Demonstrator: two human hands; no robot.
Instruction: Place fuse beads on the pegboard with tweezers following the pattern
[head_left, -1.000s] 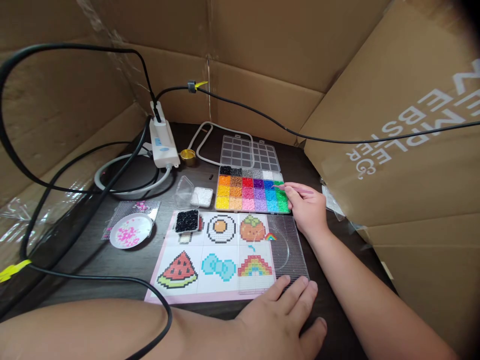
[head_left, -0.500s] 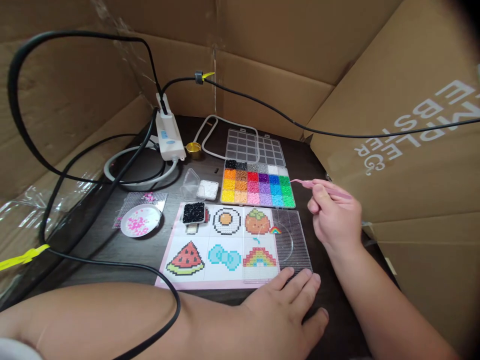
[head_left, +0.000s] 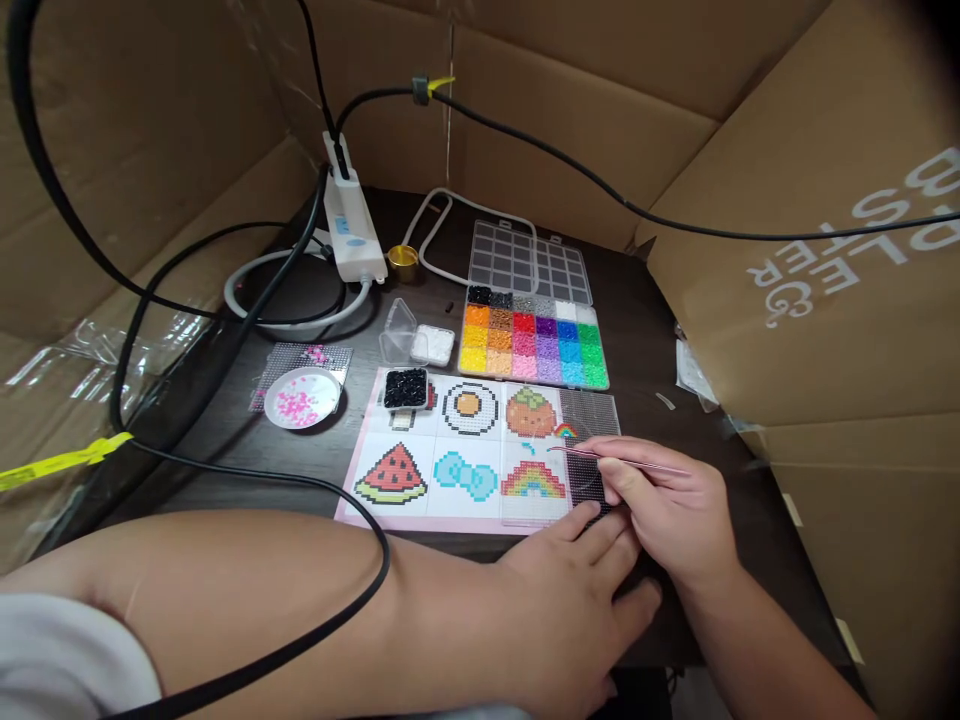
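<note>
My right hand [head_left: 679, 515] pinches pink tweezers [head_left: 645, 464], their tip over the clear pegboard [head_left: 592, 408], close to a few light-blue beads [head_left: 528, 448]. A bead at the tip is too small to make out surely. My left hand [head_left: 574, 590] lies with fingers spread on the pegboard's near edge, partly behind my right hand. Beneath the board is a pattern sheet [head_left: 431, 522] with pixel pictures: a rainbow [head_left: 534, 480], an orange fruit, an egg, a bow and a watermelon slice. A small rainbow of beads [head_left: 565, 430] sits on the board.
Behind the sheet stands an open bead box [head_left: 534, 383] with many colours. Small boxes hold black beads [head_left: 406, 388] and white beads [head_left: 432, 345]. At left, a white dish [head_left: 304, 425] holds pink beads. A black cable [head_left: 382, 560] crosses above my left arm; cardboard walls surround the table.
My right hand has brought the tweezers from beside the green beads in the box down and left to the pegboard. My left hand stays on the board's edge. The view has shifted.
</note>
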